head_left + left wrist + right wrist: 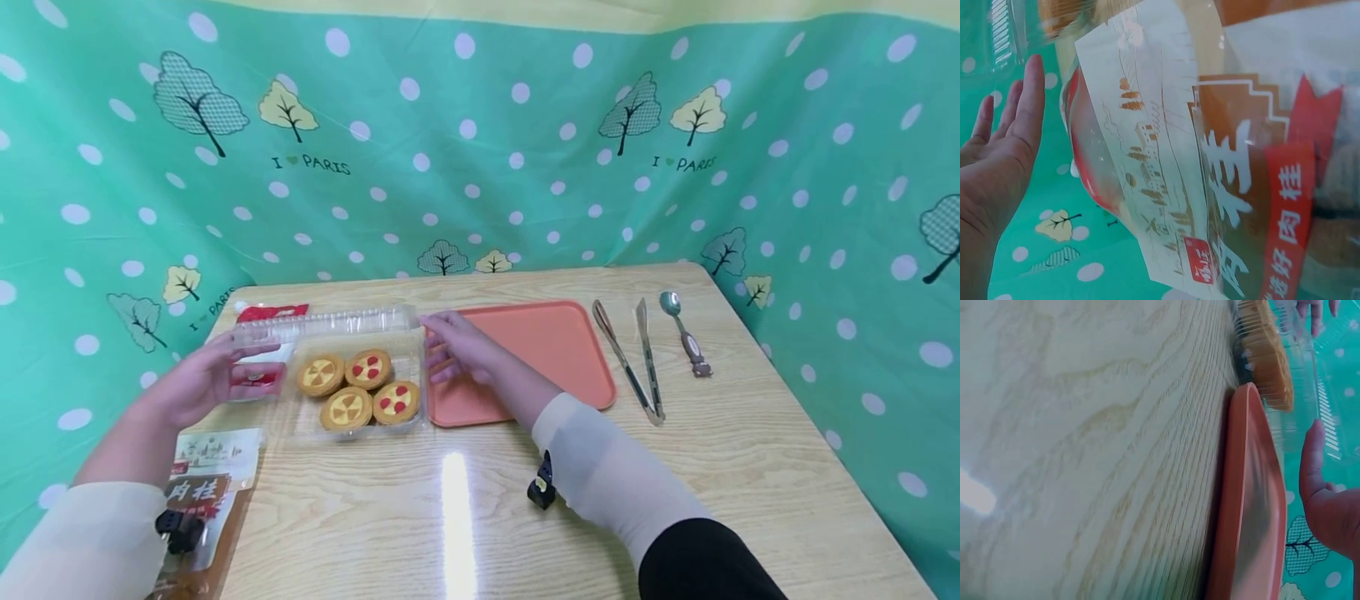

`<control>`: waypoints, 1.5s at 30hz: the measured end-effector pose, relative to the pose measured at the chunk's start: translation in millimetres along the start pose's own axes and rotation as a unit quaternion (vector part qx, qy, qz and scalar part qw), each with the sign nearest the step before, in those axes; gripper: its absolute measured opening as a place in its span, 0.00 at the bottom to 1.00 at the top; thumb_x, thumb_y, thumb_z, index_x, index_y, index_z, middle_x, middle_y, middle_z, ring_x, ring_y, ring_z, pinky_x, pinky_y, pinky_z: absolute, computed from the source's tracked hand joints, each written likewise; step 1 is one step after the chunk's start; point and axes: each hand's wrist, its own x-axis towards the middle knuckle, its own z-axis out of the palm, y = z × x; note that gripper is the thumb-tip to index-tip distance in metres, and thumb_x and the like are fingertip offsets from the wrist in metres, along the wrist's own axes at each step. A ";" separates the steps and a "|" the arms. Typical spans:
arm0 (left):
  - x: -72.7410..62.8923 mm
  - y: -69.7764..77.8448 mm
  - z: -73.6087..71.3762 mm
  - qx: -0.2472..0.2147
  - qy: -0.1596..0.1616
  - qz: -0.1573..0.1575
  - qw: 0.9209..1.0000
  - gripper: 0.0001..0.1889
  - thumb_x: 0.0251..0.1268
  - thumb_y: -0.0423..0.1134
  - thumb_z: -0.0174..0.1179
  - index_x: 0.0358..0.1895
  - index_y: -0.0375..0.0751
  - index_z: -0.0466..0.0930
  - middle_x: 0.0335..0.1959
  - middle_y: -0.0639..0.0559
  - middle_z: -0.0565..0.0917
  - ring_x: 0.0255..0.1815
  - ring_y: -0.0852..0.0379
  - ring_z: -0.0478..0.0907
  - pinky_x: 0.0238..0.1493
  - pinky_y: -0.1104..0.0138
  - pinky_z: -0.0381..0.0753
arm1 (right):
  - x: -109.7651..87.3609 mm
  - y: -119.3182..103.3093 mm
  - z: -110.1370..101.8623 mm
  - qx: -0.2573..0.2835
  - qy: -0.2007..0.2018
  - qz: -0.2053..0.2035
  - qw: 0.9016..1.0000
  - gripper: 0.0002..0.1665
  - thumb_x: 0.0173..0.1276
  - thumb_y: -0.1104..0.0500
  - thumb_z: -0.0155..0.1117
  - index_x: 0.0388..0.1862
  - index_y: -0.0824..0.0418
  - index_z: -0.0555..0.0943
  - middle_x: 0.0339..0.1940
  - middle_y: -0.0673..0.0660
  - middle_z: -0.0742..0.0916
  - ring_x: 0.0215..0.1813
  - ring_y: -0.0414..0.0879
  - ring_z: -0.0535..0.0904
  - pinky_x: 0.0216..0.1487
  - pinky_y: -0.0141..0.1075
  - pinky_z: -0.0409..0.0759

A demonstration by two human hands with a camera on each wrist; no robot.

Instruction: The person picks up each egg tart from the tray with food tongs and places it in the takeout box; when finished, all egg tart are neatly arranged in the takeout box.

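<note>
A clear plastic clamshell box (307,423) holds several round tarts (347,408), some with a cream-and-brown wedge pattern and some dotted red. Its transparent lid (337,323) stands raised at the back. My left hand (198,379) is at the lid's left end with fingers extended; in the left wrist view those fingers (1030,103) are straight beside the plastic. Over the left edge of the tray, my right hand (465,346) reaches to the lid's right corner, fingertips right at it. The right wrist view shows its thumb (1313,456) straight against the lid's edge.
A pink tray (540,333) lies right of the box. Farther right are metal tongs (648,367) and a spoon (684,333) with a brown handle. At left, a brown-and-white food packet (217,458) lies in front of a red-and-white packet (258,379). A patterned green curtain (465,167) surrounds the table.
</note>
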 end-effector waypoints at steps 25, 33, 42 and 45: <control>-44.8 -15.6 32.5 0.124 -0.006 -0.194 0.973 0.20 0.80 0.44 0.45 0.59 0.29 0.69 0.41 0.44 0.82 0.33 0.55 0.82 0.30 0.66 0.85 | -55.9 30.4 18.5 -0.003 -0.073 0.065 0.995 0.29 0.73 0.54 0.59 0.67 0.61 0.62 0.38 0.63 0.85 0.28 0.50 0.84 0.30 0.43 0.88; -50.9 -21.5 37.0 0.087 -0.059 -0.214 0.971 0.14 0.79 0.40 0.45 0.51 0.33 0.72 0.43 0.47 0.84 0.27 0.62 0.80 0.24 0.72 0.81 | -66.9 39.9 22.5 -0.015 -0.098 0.059 0.993 0.14 0.69 0.60 0.60 0.47 0.65 0.69 0.30 0.63 0.85 0.24 0.49 0.83 0.26 0.39 0.87; -50.3 -23.8 38.8 0.073 -0.068 -0.214 0.972 0.14 0.80 0.41 0.44 0.48 0.34 0.75 0.40 0.48 0.86 0.28 0.62 0.81 0.24 0.73 0.80 | -71.4 44.4 22.3 -0.059 -0.139 0.068 0.986 0.19 0.71 0.56 0.59 0.47 0.73 0.77 0.34 0.64 0.87 0.23 0.45 0.82 0.21 0.33 0.83; -49.8 -24.4 40.0 0.067 -0.068 -0.209 0.973 0.13 0.79 0.40 0.45 0.48 0.34 0.75 0.40 0.48 0.86 0.28 0.62 0.81 0.24 0.74 0.80 | -71.5 46.1 23.1 -0.065 -0.144 0.065 0.985 0.23 0.71 0.55 0.59 0.51 0.76 0.76 0.34 0.63 0.87 0.24 0.45 0.83 0.21 0.33 0.83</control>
